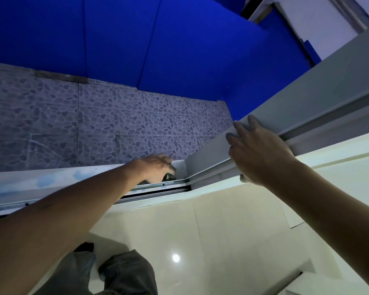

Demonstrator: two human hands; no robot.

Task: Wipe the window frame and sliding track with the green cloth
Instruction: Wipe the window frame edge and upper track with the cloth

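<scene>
Head view: the left hand (156, 168) grips a small dark green cloth (171, 175) at the corner of the metal sliding track (161, 185); the right hand (258, 152) lies flat, fingers straight, on the pale grey window frame (307, 105).

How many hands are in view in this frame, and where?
2. The left hand holds the green cloth at the corner of the sliding track; the right hand rests on the window frame. No others show.

The left hand (156, 167) holds the cloth (170, 174) on the sliding track (158, 187), left of the window frame (264, 133)
</scene>
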